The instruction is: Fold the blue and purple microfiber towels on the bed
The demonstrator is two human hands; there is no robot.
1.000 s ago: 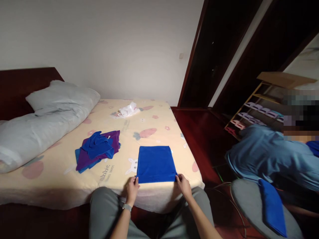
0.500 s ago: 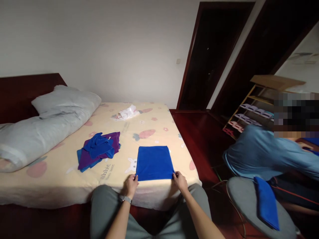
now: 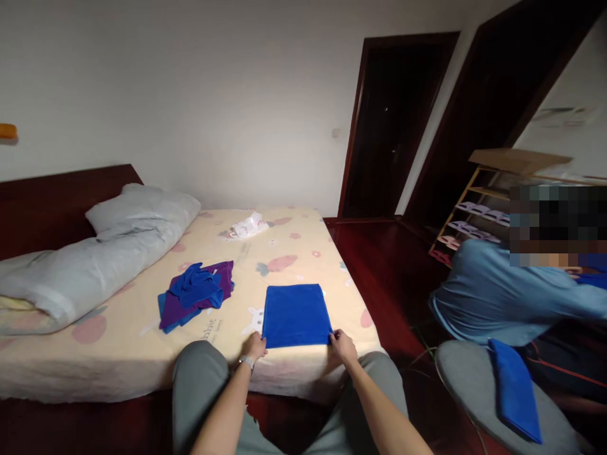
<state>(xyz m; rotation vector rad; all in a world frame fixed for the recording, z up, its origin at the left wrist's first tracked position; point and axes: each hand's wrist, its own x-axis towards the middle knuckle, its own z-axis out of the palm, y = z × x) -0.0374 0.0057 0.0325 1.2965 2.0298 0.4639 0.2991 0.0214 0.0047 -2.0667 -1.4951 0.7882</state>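
A blue cloth (image 3: 296, 316) lies flat as a near-square at the front edge of the bed. My left hand (image 3: 257, 347) pinches its near left corner, and my right hand (image 3: 342, 347) pinches the near right corner. Both hands rest low at the mattress edge, a cloth's width apart. To the left is a loose heap of cloths: a crumpled blue cloth (image 3: 196, 286) on top of a purple cloth (image 3: 171, 311), with more blue showing underneath.
The bed (image 3: 303, 262) has a printed yellow sheet. A grey quilt (image 3: 109, 262) lies at its left, and a white plastic bag (image 3: 249, 225) farther back. At right, a person in a blue shirt (image 3: 493, 291) sits by a grey stool (image 3: 469, 373) bearing a folded blue cloth (image 3: 516, 392).
My view has shifted slightly, so the room sits a little lower in the picture. Both hands keep hold of the cloth's near corners, and the cloth looks the same.
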